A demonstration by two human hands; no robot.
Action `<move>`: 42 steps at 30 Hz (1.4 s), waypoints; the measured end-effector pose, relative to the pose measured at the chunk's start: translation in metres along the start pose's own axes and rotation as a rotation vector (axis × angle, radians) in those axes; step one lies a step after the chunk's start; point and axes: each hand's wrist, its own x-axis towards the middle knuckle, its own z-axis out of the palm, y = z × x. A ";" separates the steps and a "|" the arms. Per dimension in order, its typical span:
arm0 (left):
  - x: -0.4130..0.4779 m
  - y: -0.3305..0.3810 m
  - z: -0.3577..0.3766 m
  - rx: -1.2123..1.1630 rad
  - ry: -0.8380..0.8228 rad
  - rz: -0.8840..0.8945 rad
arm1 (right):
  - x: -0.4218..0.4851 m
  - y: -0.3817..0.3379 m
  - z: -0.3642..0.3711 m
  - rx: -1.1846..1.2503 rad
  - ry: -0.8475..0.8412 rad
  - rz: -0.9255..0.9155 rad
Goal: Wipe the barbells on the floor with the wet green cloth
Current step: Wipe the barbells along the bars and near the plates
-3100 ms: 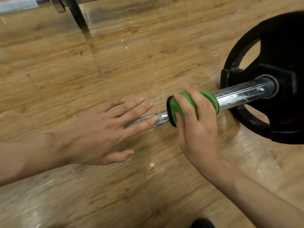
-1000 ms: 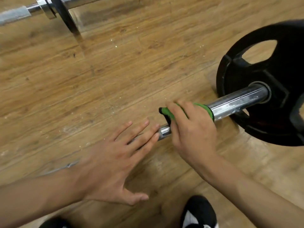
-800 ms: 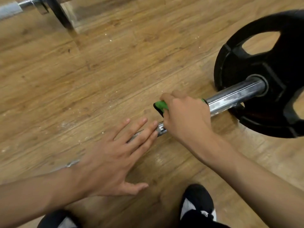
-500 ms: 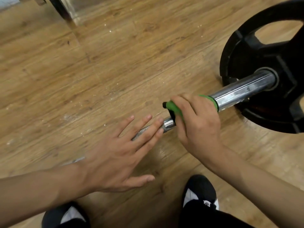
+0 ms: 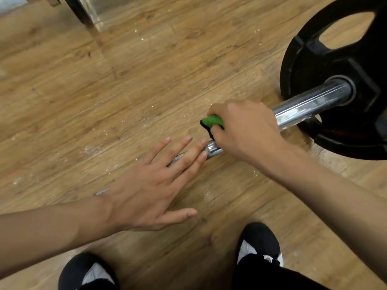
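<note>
the green cloth point(image 5: 212, 122) is wrapped round the barbell point(image 5: 303, 108) at the inner end of its chrome sleeve, right where the sleeve meets the thin shaft point(image 5: 212, 148). your right hand point(image 5: 243, 130) is clenched over it, so only a green corner with a dark edge pokes out on the far side. half a second ago your fingers lay across the top and more green showed. now your wrist has rolled over, knuckles up, with the cloth at the same spot on the bar. i read that as a twisting scrub round the sleeve, not a stroke along it. this band is getting cleaned, while the bright stretch between your hand and the black weight plate point(image 5: 314, 59) shows pale smears and looks unfinished. your left hand point(image 5: 150, 189) has not shifted: it lies flat on the shaft, fingers straight and spread, tips just short of the right hand, likely steadying the bar against rolling. the barbell lies on the wooden floor point(image 5: 104, 91), which carries scattered white specks. your black shoes point(image 5: 258, 241) have come into the bottom of the view. a second bar point(image 5: 12, 3) sits at the top left corner, well apart, probably waiting its turn. no bucket or other container is in view.
</note>
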 end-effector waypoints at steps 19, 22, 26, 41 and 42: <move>0.011 -0.049 0.000 0.005 -0.029 -0.073 | 0.045 -0.017 0.001 -0.132 0.113 0.043; 0.013 -0.057 -0.001 -0.002 -0.029 -0.087 | 0.018 -0.009 0.027 0.047 0.407 -0.046; 0.013 -0.064 -0.001 -0.008 -0.035 -0.091 | -0.001 0.002 0.050 0.140 0.601 -0.194; 0.015 -0.078 -0.005 -0.045 0.003 -0.095 | 0.038 0.098 0.027 0.132 0.616 -0.123; 0.015 -0.079 -0.004 -0.049 0.006 -0.091 | 0.040 0.096 0.027 0.148 0.637 -0.071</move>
